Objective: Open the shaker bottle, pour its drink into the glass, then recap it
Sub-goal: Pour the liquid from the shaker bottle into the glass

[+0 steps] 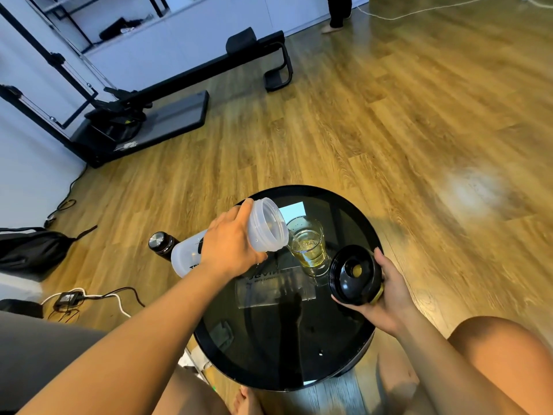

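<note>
My left hand [232, 242] grips the translucent white shaker bottle [263, 224] near its neck. The bottle lies almost level, its open mouth right over the rim of the glass [308, 245]. The clear glass stands on the round black table [269, 339] and holds yellow drink to about half its height. To the right of the glass, my right hand [387, 295] holds the black lid [354, 274] of the shaker, its underside facing up, with a yellow part at its middle.
A dark flask [161, 244] with a steel cap stands on the floor left of the table. A black bag [33, 250] and cables [89, 298] lie at the left. Exercise equipment [155, 115] sits far left on the wooden floor. My knees flank the table.
</note>
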`<action>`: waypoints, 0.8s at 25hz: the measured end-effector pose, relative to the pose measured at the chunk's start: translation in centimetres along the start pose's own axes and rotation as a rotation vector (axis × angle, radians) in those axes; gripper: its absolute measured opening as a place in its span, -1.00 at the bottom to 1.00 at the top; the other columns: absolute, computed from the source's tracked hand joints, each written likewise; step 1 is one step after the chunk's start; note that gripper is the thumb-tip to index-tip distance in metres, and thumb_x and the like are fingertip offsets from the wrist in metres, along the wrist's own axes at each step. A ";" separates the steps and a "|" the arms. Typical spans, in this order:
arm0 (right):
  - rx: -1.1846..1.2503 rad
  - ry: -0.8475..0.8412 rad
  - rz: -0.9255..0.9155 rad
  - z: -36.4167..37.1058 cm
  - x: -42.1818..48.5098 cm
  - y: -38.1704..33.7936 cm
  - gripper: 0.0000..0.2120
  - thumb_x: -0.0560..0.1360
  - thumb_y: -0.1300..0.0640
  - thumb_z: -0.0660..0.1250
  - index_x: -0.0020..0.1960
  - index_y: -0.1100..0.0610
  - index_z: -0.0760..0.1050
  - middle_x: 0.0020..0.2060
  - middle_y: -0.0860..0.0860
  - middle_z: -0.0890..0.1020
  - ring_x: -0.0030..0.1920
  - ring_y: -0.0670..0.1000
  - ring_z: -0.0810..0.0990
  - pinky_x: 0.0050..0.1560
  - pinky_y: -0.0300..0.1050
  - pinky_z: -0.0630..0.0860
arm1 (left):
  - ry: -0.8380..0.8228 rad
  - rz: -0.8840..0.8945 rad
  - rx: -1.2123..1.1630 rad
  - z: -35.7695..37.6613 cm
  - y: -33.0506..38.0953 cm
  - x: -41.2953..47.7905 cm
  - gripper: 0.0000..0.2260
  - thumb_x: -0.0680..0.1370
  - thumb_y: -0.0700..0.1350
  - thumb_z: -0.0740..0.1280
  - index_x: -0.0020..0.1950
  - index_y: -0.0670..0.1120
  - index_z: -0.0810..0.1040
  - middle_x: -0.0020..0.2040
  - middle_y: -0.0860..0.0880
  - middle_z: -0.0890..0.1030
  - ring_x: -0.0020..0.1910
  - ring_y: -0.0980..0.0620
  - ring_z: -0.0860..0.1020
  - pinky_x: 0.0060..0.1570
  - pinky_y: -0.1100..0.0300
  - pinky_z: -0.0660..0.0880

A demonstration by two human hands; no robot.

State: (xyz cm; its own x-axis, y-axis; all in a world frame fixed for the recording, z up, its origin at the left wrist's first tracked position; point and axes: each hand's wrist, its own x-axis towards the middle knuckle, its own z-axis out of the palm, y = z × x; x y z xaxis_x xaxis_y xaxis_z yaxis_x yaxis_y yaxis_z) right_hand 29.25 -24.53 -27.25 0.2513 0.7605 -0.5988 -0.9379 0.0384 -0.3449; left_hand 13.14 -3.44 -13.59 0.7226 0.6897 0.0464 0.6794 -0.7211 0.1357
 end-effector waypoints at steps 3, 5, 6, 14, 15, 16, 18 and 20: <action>-0.001 -0.006 0.000 -0.1 0.2 0.0 -0.40 0.40 -0.22 0.37 0.31 0.12 0.57 0.20 0.25 0.66 0.25 0.35 0.58 0.22 0.37 0.49 | -0.006 0.007 -0.003 0.0 0.0 -0.1 -0.16 0.24 0.02 0.63 0.44 -0.02 0.33 0.14 -0.01 0.54 0.15 -0.16 0.51 0.06 0.02 0.39; -0.003 -0.010 0.001 -0.1 0.3 0.0 -0.40 0.40 -0.22 0.37 0.31 0.13 0.57 0.20 0.26 0.66 0.25 0.35 0.57 0.22 0.37 0.49 | -0.017 0.006 0.009 -0.1 0.0 -0.1 -0.14 0.25 0.02 0.63 0.46 -0.02 0.32 0.17 -0.01 0.54 0.16 -0.15 0.50 0.07 0.04 0.37; -0.006 -0.009 0.002 -0.2 0.3 0.0 -0.40 0.40 -0.21 0.37 0.31 0.13 0.57 0.19 0.26 0.66 0.25 0.36 0.57 0.22 0.37 0.49 | -0.020 0.006 0.015 -0.1 0.0 -0.2 -0.13 0.25 0.03 0.64 0.47 -0.02 0.31 0.18 -0.02 0.54 0.18 -0.15 0.50 0.09 0.03 0.37; -0.012 -0.004 0.013 -0.5 0.6 0.1 -0.35 0.40 -0.22 0.39 0.36 0.14 0.53 0.22 0.28 0.65 0.25 0.37 0.58 0.25 0.39 0.48 | -0.025 0.017 0.028 -0.4 0.1 -0.3 -0.10 0.26 0.04 0.64 0.50 -0.02 0.28 0.21 -0.03 0.54 0.21 -0.15 0.50 0.16 0.00 0.39; -0.014 -0.005 0.013 -0.5 0.6 0.1 -0.36 0.40 -0.21 0.38 0.36 0.15 0.53 0.22 0.28 0.65 0.25 0.37 0.58 0.26 0.39 0.47 | -0.027 0.015 0.027 -0.4 0.1 -0.3 -0.10 0.26 0.03 0.64 0.50 -0.02 0.28 0.21 -0.03 0.54 0.22 -0.15 0.49 0.18 0.00 0.39; -0.015 -0.006 0.013 -0.5 0.6 0.1 -0.36 0.40 -0.21 0.37 0.35 0.15 0.53 0.22 0.28 0.65 0.25 0.37 0.58 0.27 0.39 0.46 | -0.029 0.013 0.025 -0.4 0.1 -0.3 -0.10 0.26 0.03 0.64 0.50 -0.02 0.28 0.21 -0.03 0.53 0.22 -0.15 0.49 0.18 0.00 0.38; -0.020 0.000 0.010 -0.5 0.6 0.2 -0.36 0.40 -0.21 0.37 0.35 0.15 0.53 0.20 0.28 0.65 0.24 0.36 0.58 0.28 0.40 0.45 | -0.032 0.012 0.026 -0.3 0.1 -0.3 -0.12 0.25 0.04 0.64 0.48 -0.02 0.29 0.20 -0.03 0.54 0.21 -0.15 0.50 0.17 0.00 0.39; -0.023 -0.004 0.007 -0.5 0.7 0.2 -0.36 0.40 -0.21 0.37 0.35 0.15 0.54 0.21 0.28 0.65 0.25 0.36 0.58 0.28 0.40 0.45 | -0.037 0.017 0.035 -0.3 0.0 -0.3 -0.10 0.25 0.04 0.64 0.49 -0.02 0.28 0.21 -0.03 0.54 0.21 -0.15 0.50 0.18 -0.01 0.39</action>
State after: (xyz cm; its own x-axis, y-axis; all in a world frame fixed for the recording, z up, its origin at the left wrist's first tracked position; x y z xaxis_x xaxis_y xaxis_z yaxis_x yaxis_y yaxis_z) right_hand 29.40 -24.34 -28.09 0.2433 0.7631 -0.5987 -0.9338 0.0175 -0.3573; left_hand 12.92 -3.60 -13.29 0.7380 0.6747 0.0117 0.6704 -0.7351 0.1009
